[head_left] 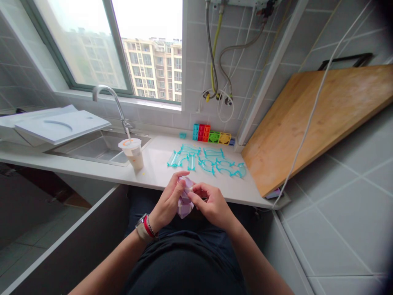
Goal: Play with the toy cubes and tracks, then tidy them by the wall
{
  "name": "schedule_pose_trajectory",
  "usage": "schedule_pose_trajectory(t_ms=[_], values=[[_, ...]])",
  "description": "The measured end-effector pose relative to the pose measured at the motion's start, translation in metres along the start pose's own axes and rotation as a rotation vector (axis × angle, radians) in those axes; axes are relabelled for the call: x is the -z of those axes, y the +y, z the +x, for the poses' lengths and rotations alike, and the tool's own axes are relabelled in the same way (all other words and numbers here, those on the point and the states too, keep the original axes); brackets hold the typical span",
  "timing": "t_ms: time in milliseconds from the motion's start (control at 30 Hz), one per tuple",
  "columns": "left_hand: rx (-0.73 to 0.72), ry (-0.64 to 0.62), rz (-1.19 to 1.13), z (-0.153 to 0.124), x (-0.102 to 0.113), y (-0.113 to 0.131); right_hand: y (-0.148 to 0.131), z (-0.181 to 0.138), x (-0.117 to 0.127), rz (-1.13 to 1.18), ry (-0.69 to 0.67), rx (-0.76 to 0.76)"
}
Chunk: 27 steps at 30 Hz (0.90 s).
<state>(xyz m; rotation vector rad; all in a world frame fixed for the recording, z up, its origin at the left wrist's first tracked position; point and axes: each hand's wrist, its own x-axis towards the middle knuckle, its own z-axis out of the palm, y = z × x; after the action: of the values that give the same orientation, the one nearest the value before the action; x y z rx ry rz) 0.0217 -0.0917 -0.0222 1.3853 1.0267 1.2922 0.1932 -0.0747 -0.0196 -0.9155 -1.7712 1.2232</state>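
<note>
My left hand [168, 198] is closed around a pale purple, shiny faceted piece [185, 205], held just in front of the counter's front edge above my lap. From the other side, my right hand [210, 200] pinches the same piece with thumb and fingertips. Its exact kind I cannot make out, as the fingers cover part of it. Beyond the hands, several clear turquoise plastic track-like pieces [208, 166], some straight and some curved, lie on the white counter [156, 180].
Coloured plastic blocks [211, 135] stand in a row against the wall. A lidded drink cup [135, 155] with a straw is near the sink [98, 149]. White boxes [61, 125] overlap the sink's left side. A wooden board [307, 123] leans at the right, with a white cable across it.
</note>
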Motion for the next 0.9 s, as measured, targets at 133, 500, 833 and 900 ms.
schedule_pose_trajectory(t_ms=[133, 500, 833, 900], values=[[0.003, 0.001, -0.036, -0.001, -0.001, -0.001, -0.005, -0.003, -0.003, -0.106, 0.066, 0.027], [0.154, 0.068, -0.278, 0.008, 0.001, 0.002, -0.003, -0.004, 0.008, -0.138, 0.161, 0.005], [0.267, 0.15, -1.056, 0.029, 0.031, -0.01, 0.03, -0.013, 0.0, 0.002, 0.192, -0.079], [0.254, 0.182, -1.095, 0.03, 0.03, -0.014, 0.034, -0.015, -0.014, 0.188, 0.112, -0.107]])
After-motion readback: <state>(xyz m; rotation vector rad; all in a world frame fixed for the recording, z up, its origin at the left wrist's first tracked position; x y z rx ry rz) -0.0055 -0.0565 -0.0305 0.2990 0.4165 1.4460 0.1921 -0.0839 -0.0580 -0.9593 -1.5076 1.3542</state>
